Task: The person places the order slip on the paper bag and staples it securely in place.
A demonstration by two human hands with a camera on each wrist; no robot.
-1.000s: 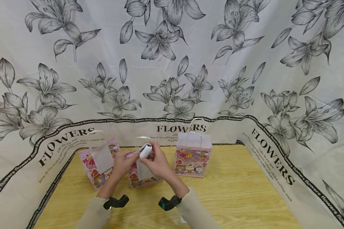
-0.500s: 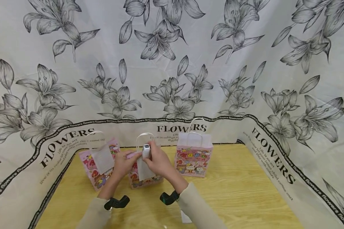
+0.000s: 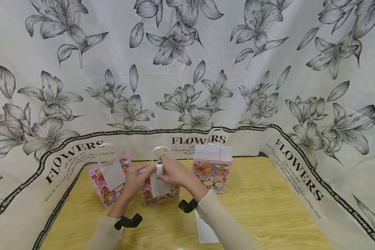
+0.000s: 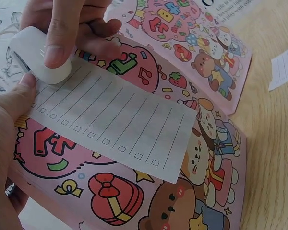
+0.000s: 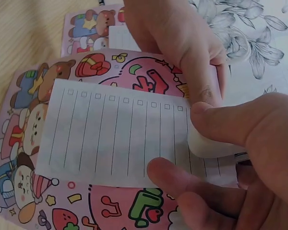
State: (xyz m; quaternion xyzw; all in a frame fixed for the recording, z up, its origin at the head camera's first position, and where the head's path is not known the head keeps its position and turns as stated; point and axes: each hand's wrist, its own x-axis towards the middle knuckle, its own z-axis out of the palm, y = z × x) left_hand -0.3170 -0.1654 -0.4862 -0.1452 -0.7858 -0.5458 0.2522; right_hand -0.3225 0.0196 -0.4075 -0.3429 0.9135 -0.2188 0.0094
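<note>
On the yellow wooden bench (image 3: 259,201), near its far-left corner, a pink printed paper bag (image 3: 98,178) stands askew, a ruled sheet (image 3: 113,173) hanging over its front. To its right, the left hand (image 3: 137,178) has its grip pinched on the top of the middle bag (image 3: 162,199), which stands upright near the bench's far edge, white handles raised. A lined checklist (image 3: 159,187), with small boxes down one side, lies against that bag's front. At the checklist's upper end sits a small white stapler (image 3: 159,169); whether it is clamped over the paper, I cannot tell. The right hand (image 3: 175,172) holds this stapler in its grip, thumb pressed on the casing. Farther right, a loose ruled sheet (image 3: 206,229) lies toward the bench's near edge, partly covered by the right sleeve (image 3: 223,220). The right-hand bag (image 3: 212,170) stands upright by the far edge, short of the far-right corner.
</note>
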